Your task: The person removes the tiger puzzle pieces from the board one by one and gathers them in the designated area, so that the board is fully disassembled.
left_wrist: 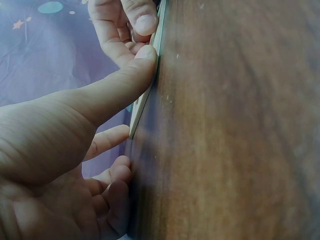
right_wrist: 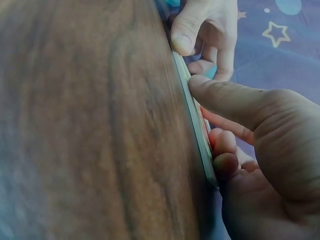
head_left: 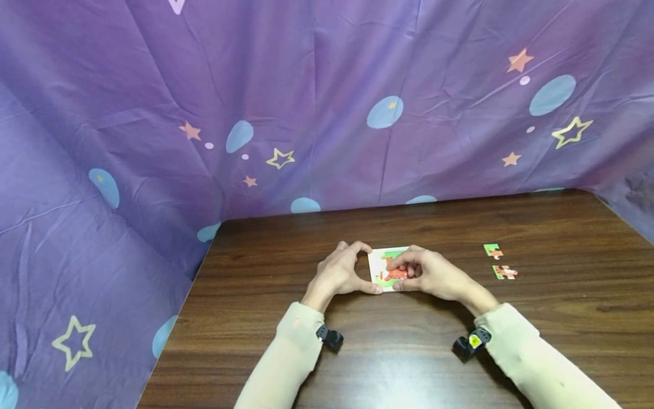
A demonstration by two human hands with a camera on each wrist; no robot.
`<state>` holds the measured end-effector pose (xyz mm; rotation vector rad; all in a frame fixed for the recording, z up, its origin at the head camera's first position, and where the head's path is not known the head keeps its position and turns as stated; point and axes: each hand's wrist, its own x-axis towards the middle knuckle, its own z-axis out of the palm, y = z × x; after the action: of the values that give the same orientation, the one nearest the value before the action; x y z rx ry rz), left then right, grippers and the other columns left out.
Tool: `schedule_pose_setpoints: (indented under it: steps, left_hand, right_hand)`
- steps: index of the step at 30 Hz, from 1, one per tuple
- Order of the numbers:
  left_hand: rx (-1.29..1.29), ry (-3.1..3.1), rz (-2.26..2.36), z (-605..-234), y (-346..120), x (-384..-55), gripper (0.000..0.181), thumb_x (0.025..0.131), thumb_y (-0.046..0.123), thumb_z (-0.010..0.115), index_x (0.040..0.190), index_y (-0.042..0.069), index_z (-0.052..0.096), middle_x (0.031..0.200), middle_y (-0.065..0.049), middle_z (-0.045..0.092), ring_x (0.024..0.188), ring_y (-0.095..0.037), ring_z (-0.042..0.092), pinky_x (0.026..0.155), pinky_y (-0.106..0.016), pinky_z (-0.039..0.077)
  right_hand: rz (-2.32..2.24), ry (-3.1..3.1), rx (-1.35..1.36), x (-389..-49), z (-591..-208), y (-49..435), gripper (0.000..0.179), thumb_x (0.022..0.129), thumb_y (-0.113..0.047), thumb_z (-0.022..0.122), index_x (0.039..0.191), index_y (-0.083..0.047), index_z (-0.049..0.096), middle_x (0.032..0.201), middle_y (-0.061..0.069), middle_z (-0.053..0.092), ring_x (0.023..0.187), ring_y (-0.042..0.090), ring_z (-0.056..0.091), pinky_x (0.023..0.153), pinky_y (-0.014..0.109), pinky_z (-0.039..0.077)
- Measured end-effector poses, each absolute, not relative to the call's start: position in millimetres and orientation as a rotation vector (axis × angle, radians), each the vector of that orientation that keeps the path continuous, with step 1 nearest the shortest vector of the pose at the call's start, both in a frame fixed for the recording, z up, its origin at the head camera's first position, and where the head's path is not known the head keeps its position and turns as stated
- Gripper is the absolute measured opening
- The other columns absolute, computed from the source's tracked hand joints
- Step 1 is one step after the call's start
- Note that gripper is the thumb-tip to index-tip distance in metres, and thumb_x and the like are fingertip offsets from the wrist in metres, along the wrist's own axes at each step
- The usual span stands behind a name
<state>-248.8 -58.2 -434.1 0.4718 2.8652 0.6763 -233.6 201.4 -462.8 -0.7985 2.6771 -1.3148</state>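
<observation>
A small white-framed jigsaw puzzle board (head_left: 374,264) with a green and red picture lies flat on the table between the hands. My left hand (head_left: 337,272) spans its left side, the thumb at the near corner and the index finger at the far corner, gripping it. Over the board's right part, my right hand (head_left: 436,275) has its index finger and thumb on a red and green puzzle piece (head_left: 395,275); the other fingers are curled. In the right wrist view, the right thumb (right_wrist: 220,95) lies at the board's near edge (right_wrist: 192,120). The fingers hide part of the picture.
Two loose puzzle pieces lie to the right of the board: a green and orange one (head_left: 493,250) and a red one (head_left: 504,272) nearer me. The brown wooden table (head_left: 255,341) meets a purple star-patterned cloth (head_left: 332,113) at its back and left.
</observation>
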Motion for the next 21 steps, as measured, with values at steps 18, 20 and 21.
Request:
schedule_pose_setpoints:
  steps: [18,20,21]
  left_hand:
    - [0.482,2.869,0.655,-432.4,-58.0,-249.0,0.095,0.071,0.058,0.104,0.152,0.037,0.059,0.130,0.000,0.063,0.114,-0.020,0.067,0.095,-0.047,0.056]
    - [0.481,2.867,0.652,-432.8,-58.0,-249.1,0.094,0.072,0.058,0.104,0.152,0.037,0.059,0.130,0.000,0.064,0.115,-0.020,0.067,0.094,-0.047,0.057]
    - [0.481,2.867,0.651,-433.2,-58.1,-249.3,0.094,0.072,0.058,0.104,0.152,0.037,0.059,0.130,0.000,0.063,0.115,-0.020,0.067,0.094,-0.047,0.056]
  right_hand:
    - [-1.266,2.723,-0.850,-230.4,-459.6,195.8,0.035,0.090,-0.017,0.095,0.121,-0.013,0.080,0.104,0.006,0.063,0.090,0.016,0.059,0.078,0.025,0.050]
    - [-1.260,2.723,-0.844,-230.4,-459.7,195.7,0.035,0.090,-0.017,0.096,0.121,-0.014,0.081,0.104,0.005,0.062,0.090,0.016,0.059,0.078,0.025,0.050]
    - [-1.255,2.725,-0.840,-230.1,-459.6,195.5,0.035,0.089,-0.017,0.096,0.121,-0.014,0.081,0.104,0.005,0.062,0.090,0.016,0.058,0.078,0.025,0.050]
